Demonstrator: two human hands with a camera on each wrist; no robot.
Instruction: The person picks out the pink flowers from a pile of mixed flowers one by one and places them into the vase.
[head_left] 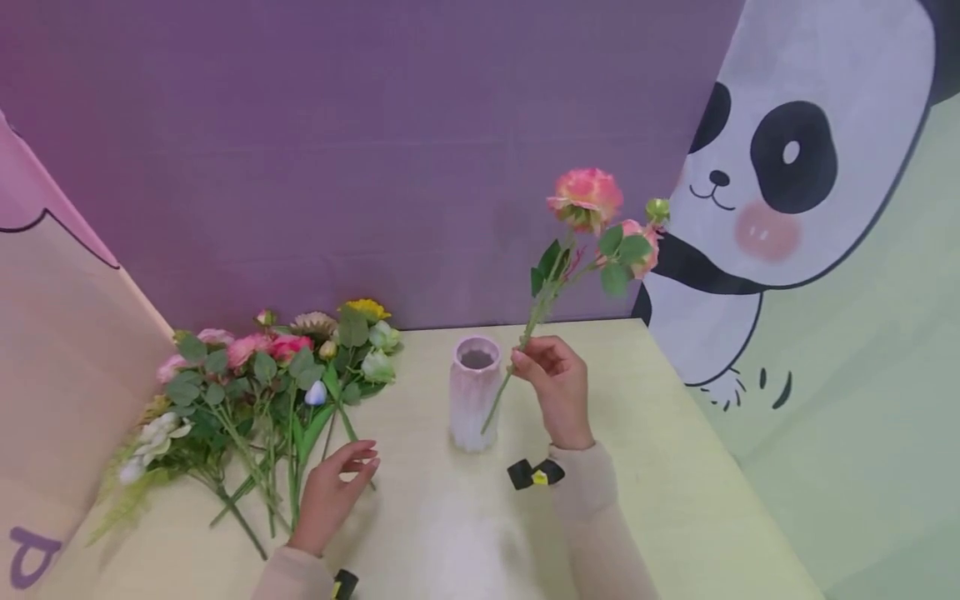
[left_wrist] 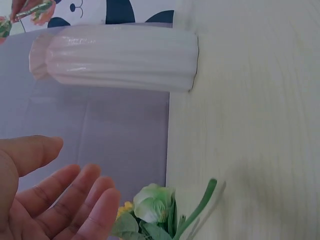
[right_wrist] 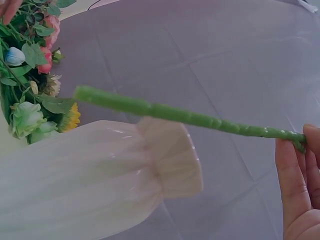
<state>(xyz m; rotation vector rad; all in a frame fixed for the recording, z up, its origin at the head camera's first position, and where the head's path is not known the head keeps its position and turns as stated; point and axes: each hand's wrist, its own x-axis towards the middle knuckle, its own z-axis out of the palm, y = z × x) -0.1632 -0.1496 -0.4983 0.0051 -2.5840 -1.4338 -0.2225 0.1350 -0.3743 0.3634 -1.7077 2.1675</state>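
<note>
My right hand (head_left: pixel 555 387) pinches the green stem (right_wrist: pixel 200 120) of an artificial pink flower (head_left: pixel 587 198) between thumb and fingers. The flower stands upright, with a second bloom, a bud and leaves on side branches. Its bare lower stem slants down in front of a pale pink and white ribbed vase (head_left: pixel 474 408), outside the opening. The vase stands upright on the table, just left of the right hand. My left hand (head_left: pixel 336 492) hovers with relaxed fingers and nothing in them, beside the stems of a pile of flowers (head_left: pixel 247 375).
The pile covers the table's left side, with pink blooms, a yellow flower (head_left: pixel 366 309), a blue-white tulip (head_left: pixel 316 392) and pale green roses (right_wrist: pixel 27 120). A purple backdrop (head_left: pixel 375 167) rises behind the table (head_left: pixel 675 500). A panda picture (head_left: pixel 817 167) covers the right-hand wall.
</note>
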